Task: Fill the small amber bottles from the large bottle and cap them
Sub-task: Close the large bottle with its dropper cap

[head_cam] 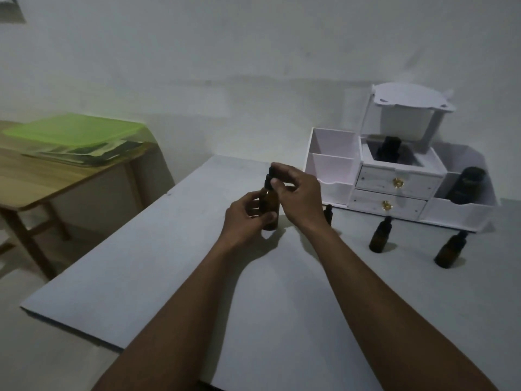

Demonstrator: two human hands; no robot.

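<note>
Amber bottle (271,213), a smooth upright cylinder at frame centre over the matte white table (141,277); left hand (245,215) grips its body, right hand (298,190) pinches its black cap (268,179).

Bare bench (135,272) runs from my left hand (245,218) out to the left edge and back toward me, so I have free passage there. That hand and my right hand (296,190) sit mid-bench on the held bottle (270,210). To the right, three small bottles stand apart with gaps between: the nearest bottle (328,213) just behind my right wrist, the middle bottle (379,235), the outer bottle (448,251). Behind them the organizer (394,204) blocks the wall side.
</note>
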